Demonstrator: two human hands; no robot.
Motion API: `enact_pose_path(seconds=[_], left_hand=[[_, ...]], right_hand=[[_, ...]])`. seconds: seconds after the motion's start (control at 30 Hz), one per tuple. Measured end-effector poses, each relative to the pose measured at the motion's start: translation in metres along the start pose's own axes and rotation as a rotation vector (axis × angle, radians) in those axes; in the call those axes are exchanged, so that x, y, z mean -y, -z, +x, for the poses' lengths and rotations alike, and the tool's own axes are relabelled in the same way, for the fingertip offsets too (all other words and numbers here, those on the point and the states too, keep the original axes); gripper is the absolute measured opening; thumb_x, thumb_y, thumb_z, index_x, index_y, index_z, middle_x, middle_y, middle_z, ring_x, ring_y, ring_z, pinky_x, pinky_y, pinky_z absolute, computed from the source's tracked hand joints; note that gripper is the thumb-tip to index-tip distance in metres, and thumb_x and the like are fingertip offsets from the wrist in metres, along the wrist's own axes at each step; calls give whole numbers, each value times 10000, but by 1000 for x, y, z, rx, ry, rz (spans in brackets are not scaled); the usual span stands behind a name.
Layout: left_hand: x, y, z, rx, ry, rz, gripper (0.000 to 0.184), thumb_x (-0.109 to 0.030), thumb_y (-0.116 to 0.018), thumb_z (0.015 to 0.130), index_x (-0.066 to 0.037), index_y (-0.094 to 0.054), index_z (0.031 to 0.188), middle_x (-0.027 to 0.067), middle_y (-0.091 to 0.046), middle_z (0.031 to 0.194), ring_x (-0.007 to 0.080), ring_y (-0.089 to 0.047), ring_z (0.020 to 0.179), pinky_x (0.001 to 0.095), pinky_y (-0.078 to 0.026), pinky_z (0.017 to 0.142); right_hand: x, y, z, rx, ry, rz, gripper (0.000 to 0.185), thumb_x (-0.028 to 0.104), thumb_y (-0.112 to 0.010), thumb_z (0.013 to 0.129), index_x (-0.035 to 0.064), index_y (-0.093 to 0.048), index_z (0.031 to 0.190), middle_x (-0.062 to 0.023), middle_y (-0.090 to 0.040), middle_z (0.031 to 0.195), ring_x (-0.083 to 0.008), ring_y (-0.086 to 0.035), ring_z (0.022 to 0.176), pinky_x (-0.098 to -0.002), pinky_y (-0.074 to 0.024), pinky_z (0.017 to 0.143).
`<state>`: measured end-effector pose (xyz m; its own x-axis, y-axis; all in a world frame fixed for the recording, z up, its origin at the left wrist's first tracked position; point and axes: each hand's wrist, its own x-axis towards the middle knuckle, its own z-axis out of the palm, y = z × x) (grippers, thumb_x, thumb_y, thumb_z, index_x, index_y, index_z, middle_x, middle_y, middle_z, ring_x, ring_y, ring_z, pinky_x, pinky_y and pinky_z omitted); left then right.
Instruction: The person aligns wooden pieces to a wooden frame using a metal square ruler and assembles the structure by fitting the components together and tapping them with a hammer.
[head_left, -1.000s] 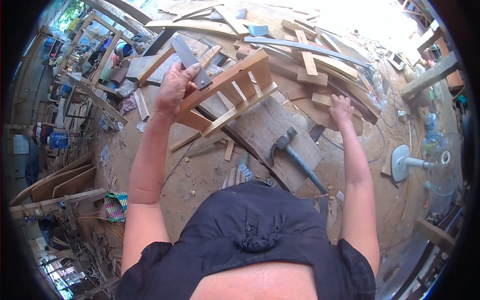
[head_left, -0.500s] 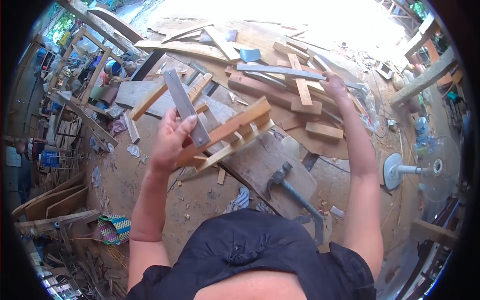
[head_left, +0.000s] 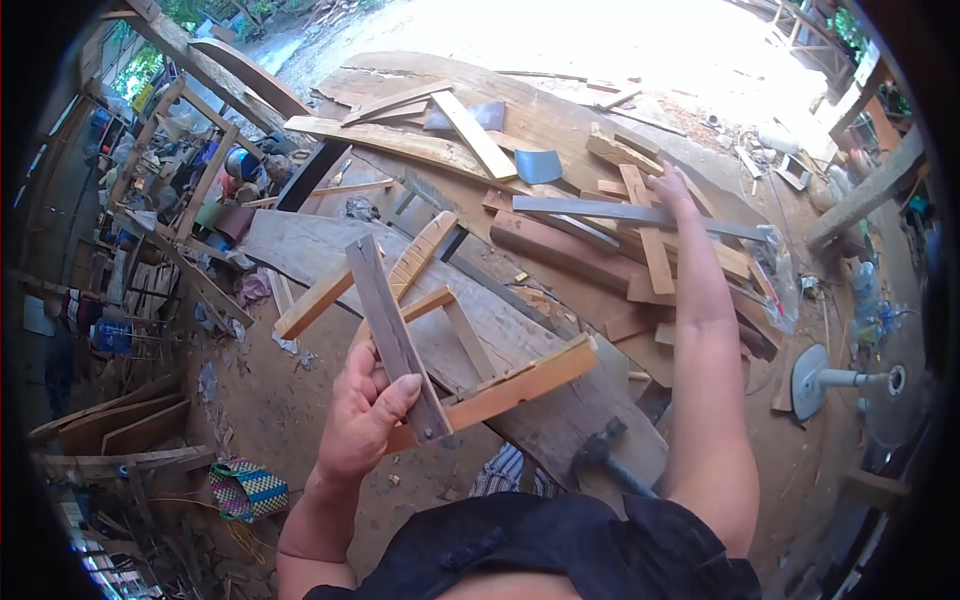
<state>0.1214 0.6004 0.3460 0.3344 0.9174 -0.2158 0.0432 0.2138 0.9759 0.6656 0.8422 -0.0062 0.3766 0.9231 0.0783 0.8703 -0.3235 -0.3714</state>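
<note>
My left hand is closed round a wooden frame made of joined slats, its thumb pressing a dark grey-brown slat. The frame is tilted above a thick wooden plank. Farther off, my right hand reaches to the wood pile, at the upper end of a light wooden strip that lies across a long grey bar. Its fingers are small and partly hidden, so their grip cannot be made out.
A hammer lies on the plank near my body. Beyond it are a blue curved piece and loose boards. A fan stands at the right, a woven basket at the lower left.
My left hand has turned the frame and brought it lower and to the right. My right hand has moved off the grey bar to the far side of the pile. The view has shifted.
</note>
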Motion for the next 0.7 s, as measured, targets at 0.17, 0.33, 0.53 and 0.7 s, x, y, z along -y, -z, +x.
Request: enact_pose_path(seconds=[0.17, 0.33, 0.53, 0.7], left_hand=[[-4, 5, 1, 4, 103, -66, 450, -108, -581, 903, 61, -358, 1255, 96, -589, 1053, 102, -572, 935, 253, -476, 834], [-2, 10, 2, 1, 146, -68, 453, -108, -585, 895, 56, -355, 1248, 95, -593, 1039, 99, -572, 932, 249, -475, 824], [4, 8, 5, -68, 116, -32, 502, -162, -621, 855, 51, -359, 1226, 109, -584, 916, 177, -646, 718, 289, -551, 650], [-3, 9, 1, 20, 130, -58, 456, -99, -568, 900, 59, -346, 1265, 96, -590, 1047, 101, -571, 936, 247, -464, 843]], right_hand=[[37, 30, -15, 114, -325, 227, 686, 324, -593, 827, 60, -341, 1407, -223, -448, 1359, -348, -429, 1270, -413, -348, 1060], [63, 49, -31, 70, -361, 154, 691, 350, -620, 808, 73, -377, 1392, -204, -482, 1338, -324, -455, 1254, -387, -359, 1054], [83, 75, -37, 85, -372, 60, 687, 290, -708, 722, 86, -471, 1333, -192, -515, 1308, -301, -499, 1217, -366, -401, 1017], [109, 87, -46, -98, -228, -135, 435, 121, -618, 764, 132, -493, 1181, -155, -537, 1160, -340, -553, 1113, -420, -480, 915]])
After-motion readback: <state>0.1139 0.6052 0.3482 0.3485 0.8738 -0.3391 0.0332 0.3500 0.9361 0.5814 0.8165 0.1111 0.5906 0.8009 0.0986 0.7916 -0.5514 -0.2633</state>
